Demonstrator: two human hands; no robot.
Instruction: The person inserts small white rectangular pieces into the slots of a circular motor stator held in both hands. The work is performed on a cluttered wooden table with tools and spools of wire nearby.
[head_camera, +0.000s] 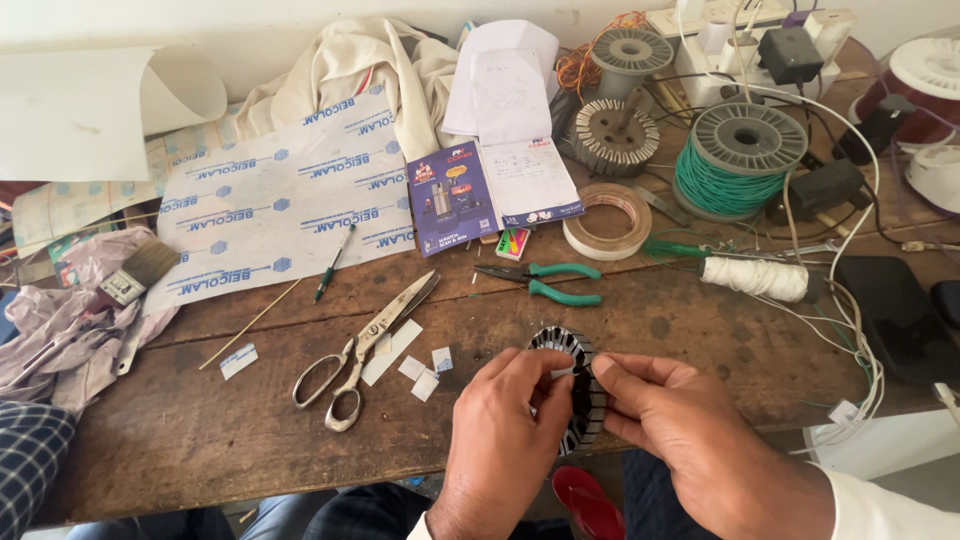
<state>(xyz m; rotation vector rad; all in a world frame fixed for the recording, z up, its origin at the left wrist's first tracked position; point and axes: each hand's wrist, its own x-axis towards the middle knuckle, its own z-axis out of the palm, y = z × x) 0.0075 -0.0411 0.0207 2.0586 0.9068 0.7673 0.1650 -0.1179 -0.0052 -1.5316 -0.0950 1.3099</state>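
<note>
Metal, slotted and ring-shaped, the stator core (572, 385) stands on edge at the near rim of the worn wooden counter (200, 430). Both hands pinch it: the left hand (505, 425) and the right hand (680, 440) close on its rim. Steel scissors (362, 348) and small paper strips (420, 365) lie just left of the core; green-handled pliers (545, 282) lie beyond it.

1. One head-worn camera looks steeply down and forward from above the wooden workbench (200, 430).
2. It sits close: the left hand (505, 440) and right hand (690, 440) fill the lower edge.
3. The wall (300, 15) closes the top.
</note>
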